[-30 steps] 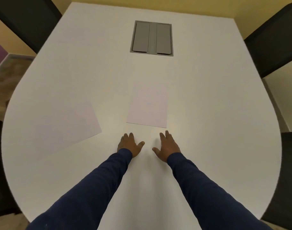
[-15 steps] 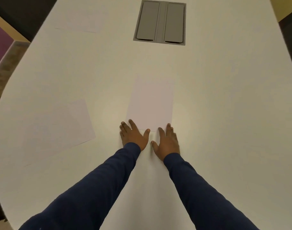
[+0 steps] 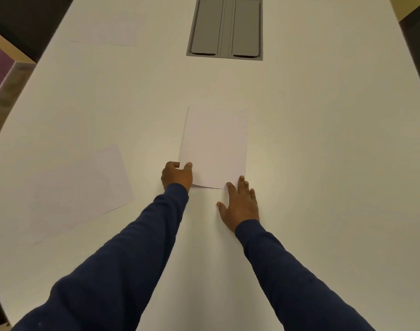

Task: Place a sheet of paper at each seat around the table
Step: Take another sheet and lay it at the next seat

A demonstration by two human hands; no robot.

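Head view shows my left hand (image 3: 177, 176) pinching the near-left corner of the centre sheet (image 3: 215, 146), apparently lifted slightly. I should peel slowly, taking one sheet only. My right hand (image 3: 239, 203) lies flat with fingers spread on the bench (image 3: 323, 163), touching the near-right corner.

The left hand (image 3: 177, 178) covered the near left corner of the middle sheet (image 3: 215, 146), so how its grip closed there could not be told. The grey panel (image 3: 225, 29) and the far sheet (image 3: 106, 25) were cut off by the top edge. The bench (image 3: 323, 163) ran past every edge.
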